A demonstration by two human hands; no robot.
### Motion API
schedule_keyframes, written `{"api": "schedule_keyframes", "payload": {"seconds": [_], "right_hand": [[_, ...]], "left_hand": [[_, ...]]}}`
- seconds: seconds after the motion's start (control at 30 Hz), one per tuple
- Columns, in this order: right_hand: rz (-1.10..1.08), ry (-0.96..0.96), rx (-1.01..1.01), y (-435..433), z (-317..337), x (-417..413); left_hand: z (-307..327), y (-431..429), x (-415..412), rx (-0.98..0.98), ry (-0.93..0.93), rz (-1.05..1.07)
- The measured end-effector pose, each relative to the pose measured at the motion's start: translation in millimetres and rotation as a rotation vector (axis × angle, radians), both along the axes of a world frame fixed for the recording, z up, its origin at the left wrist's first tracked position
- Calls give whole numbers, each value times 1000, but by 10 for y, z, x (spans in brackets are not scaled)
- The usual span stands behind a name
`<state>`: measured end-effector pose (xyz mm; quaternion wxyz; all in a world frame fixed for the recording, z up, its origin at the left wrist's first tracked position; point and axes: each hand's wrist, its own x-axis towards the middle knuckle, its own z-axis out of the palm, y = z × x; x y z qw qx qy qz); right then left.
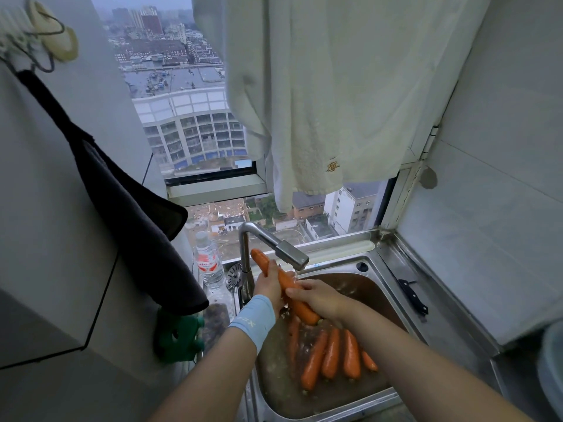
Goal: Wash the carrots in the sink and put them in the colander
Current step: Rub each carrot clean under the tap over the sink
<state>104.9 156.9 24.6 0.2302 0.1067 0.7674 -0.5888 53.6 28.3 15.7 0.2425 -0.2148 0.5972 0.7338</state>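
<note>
carrot [286,281] | gripped by both hands | left [269,284], right [316,296] | under tap [291,254]

Orange carrots against the grey steel sink [387,287]

In the sink the loose carrots [330,353] and the held carrot [285,283] are bright orange, over murky brown water; the tap [274,248] above it is plain silver. Left of the sink, the wristband [254,321] is pale blue with lettering, the bottle [208,264] clear with a red and white label, the hanging cloth [128,208] black, the plastic piece [178,335] green. Above the sink the towel [335,86] is cream with a gold embroidered mark. Right of it, the knife handle [412,296] is black.
</note>
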Motion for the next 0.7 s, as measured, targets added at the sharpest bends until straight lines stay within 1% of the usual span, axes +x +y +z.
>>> {"api": "schedule_keyframes", "payload": {"seconds": [0.07, 0.13, 0.23, 0.37, 0.47, 0.5, 0.6, 0.7], "right_hand": [[-141, -18, 8, -74, 48, -32], [-292, -90, 11, -112, 48, -82], [-328, -151, 39, -109, 33, -107], [-334, -228, -127, -140, 99, -34], [-292, -258, -326, -130, 112, 44], [-250, -255, -342, -113, 102, 66], [-166, -216, -258, -102, 68, 99], [-248, -202, -173, -152, 111, 93]], "left_hand": [[-53, -8, 58, 68, -31, -50], [-129, -13, 129, 142, -46, -104], [-164, -65, 187, 225, -57, -172], [-103, -90, 154, 164, -63, -134], [-90, 0, 138, 37, -44, -78], [-123, 33, 123, -3, -46, -62], [-122, 96, 106, -106, -68, -40], [-99, 63, 114, -112, -91, -40]]}}
